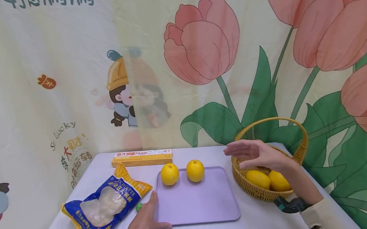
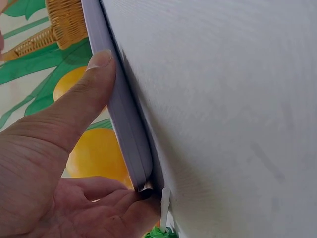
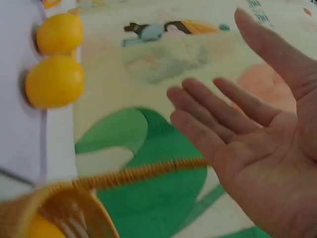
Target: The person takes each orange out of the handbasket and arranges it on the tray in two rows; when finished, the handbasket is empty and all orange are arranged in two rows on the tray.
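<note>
My left hand [image 1: 146, 217] holds the near left corner of a lilac tray [image 1: 196, 204], thumb along the front edge and fingers at the left side. In the left wrist view the thumb presses the tray's wall [image 2: 130, 124]. Two round yellow fruits, like oranges, sit at the tray's far side, one [image 1: 169, 174] at the left corner and the other [image 1: 195, 170] beside it. My right hand [image 1: 259, 155] is raised over a wicker basket [image 1: 254, 192], fingers extended, nothing in it. Inside the basket lie yellow fruits [image 1: 257, 179], partly hidden by the wrist.
A blue and yellow pasta bag [image 1: 105, 205] lies left of the tray, with a small green thing [image 1: 139, 207] by my left hand. Behind stands a long pasta box [image 1: 141, 158]. The basket's tall handle [image 1: 303, 147] arches up at the right. A printed curtain [image 1: 153, 136] hangs behind the table.
</note>
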Motion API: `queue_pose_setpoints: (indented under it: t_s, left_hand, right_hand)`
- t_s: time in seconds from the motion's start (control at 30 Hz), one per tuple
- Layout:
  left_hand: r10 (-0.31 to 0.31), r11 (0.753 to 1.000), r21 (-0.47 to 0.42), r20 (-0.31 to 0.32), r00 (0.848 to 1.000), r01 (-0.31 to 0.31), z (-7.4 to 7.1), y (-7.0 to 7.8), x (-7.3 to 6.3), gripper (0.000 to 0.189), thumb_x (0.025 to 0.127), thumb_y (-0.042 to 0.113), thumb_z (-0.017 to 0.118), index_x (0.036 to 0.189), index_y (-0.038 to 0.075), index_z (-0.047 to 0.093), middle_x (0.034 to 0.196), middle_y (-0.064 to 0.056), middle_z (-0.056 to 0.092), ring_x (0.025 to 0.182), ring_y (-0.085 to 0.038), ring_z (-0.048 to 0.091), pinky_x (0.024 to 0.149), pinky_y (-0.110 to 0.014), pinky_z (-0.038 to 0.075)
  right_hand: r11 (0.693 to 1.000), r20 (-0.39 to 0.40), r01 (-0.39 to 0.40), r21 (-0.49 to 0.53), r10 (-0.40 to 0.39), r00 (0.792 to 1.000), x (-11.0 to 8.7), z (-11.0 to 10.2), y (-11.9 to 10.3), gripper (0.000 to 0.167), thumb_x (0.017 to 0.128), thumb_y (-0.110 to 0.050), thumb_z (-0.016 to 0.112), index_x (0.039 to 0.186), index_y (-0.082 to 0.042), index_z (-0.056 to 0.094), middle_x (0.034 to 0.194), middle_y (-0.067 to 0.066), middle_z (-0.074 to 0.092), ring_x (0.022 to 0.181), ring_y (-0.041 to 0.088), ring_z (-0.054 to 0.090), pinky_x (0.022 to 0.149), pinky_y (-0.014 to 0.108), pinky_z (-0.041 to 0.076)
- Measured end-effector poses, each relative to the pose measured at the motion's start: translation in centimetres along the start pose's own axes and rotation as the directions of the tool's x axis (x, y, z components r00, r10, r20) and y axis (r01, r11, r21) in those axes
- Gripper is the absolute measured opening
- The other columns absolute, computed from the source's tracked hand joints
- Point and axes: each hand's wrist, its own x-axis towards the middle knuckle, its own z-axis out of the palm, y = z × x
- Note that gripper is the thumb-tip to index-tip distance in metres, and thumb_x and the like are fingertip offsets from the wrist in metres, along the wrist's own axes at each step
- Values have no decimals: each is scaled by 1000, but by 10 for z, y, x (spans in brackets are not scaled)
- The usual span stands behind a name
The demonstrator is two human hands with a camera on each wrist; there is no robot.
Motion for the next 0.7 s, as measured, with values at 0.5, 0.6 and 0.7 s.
queue_pose_setpoints:
  t_s: [0.5,0.6,0.7]
  left_hand:
    - [62,998,-9,-46,997,-63,0,-5,-2,134,62,33,106,163,-12,31,156,-41,45,142,-57,48,118,-69,42]
    - [69,998,-11,-54,996,-70,0,-6,-3,133,61,32,106,162,-12,31,156,-41,45,142,-57,49,118,-69,42]
    - [64,998,-25,-54,996,-66,1,-6,-4,134,61,31,106,162,-12,31,157,-41,44,143,-57,48,119,-69,41]
  right_hand:
    - [993,-307,-83,86,106,946,-44,-92,70,45,111,2,54,154,11,48,141,2,73,128,8,69,107,21,56]
    - [979,-404,-177,104,204,892,-46,-96,87,51,110,-7,62,156,10,46,138,-2,74,124,4,70,105,18,56]
    - [955,-479,-287,77,288,829,-48,-98,101,62,108,-19,69,157,9,45,133,-8,75,117,-3,69,101,15,56]
